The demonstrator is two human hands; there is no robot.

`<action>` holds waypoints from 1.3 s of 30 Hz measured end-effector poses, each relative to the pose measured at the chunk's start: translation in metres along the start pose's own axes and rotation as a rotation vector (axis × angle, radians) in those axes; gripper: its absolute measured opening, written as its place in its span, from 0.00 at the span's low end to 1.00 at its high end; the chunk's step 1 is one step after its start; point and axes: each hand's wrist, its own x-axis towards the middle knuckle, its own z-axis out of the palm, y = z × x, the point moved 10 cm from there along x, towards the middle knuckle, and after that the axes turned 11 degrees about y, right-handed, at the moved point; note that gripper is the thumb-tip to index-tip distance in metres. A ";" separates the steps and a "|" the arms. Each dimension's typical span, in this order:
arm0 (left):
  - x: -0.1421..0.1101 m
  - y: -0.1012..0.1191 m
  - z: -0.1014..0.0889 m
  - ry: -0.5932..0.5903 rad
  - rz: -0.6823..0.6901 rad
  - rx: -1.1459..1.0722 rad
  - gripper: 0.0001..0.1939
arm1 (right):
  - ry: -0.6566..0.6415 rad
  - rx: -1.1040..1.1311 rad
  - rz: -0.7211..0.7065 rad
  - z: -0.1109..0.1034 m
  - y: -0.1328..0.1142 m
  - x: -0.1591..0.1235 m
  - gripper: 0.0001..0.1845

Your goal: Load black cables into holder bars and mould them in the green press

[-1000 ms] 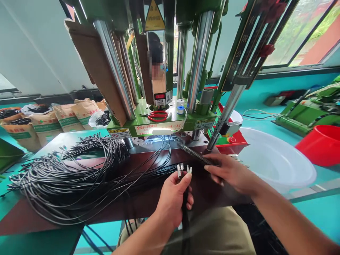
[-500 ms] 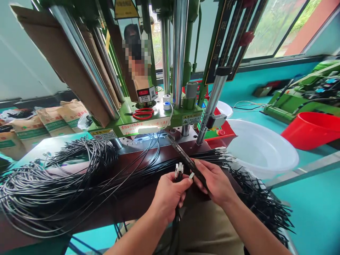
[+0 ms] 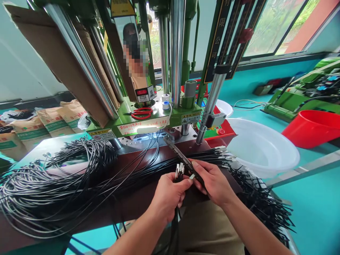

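My left hand (image 3: 170,193) is closed around a small bunch of black cables (image 3: 174,226) whose silvery metal plugs (image 3: 180,169) stick up above the fist. Between its thumb and finger, one plug (image 3: 192,176) points at the bar on the right. My right hand (image 3: 214,180) grips a long dark slotted metal bar (image 3: 183,156), slanting up and left toward the machine. That single plug meets the bar's near edge; whether it sits in a slot I cannot tell. Behind both hands lies a row of black cables (image 3: 164,169), with plug ends (image 3: 225,153) at the right.
A green press (image 3: 170,118) with steel columns stands ahead, with red-handled scissors (image 3: 142,113) on its plate. Coiled cables (image 3: 39,187) cover the table's left. Dark cable ends (image 3: 265,205) pile up at the right, near a white tub (image 3: 265,148) and a red bucket (image 3: 313,127).
The single plug in my left fingers has come closer to the bar's edge. The bar and my right hand have shifted slightly left. Both grips stay the same.
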 end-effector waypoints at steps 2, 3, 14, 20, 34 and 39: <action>0.000 0.000 0.000 0.005 0.001 0.005 0.15 | -0.006 -0.037 -0.011 0.001 -0.001 -0.001 0.29; 0.000 0.000 0.000 0.009 0.006 0.008 0.15 | -0.005 -0.052 -0.018 0.001 -0.001 -0.001 0.29; 0.001 0.001 -0.001 0.017 0.037 -0.031 0.16 | 0.035 -0.137 -0.062 -0.002 -0.005 -0.004 0.26; 0.000 0.004 -0.014 -0.006 0.001 -0.281 0.19 | 0.106 0.086 0.057 -0.019 -0.001 -0.009 0.26; 0.001 0.003 -0.002 -0.017 -0.011 -0.032 0.13 | 0.072 0.057 0.023 -0.018 0.000 -0.009 0.24; 0.001 0.004 -0.001 -0.013 -0.005 0.002 0.13 | 0.042 0.028 0.022 -0.016 0.000 -0.009 0.25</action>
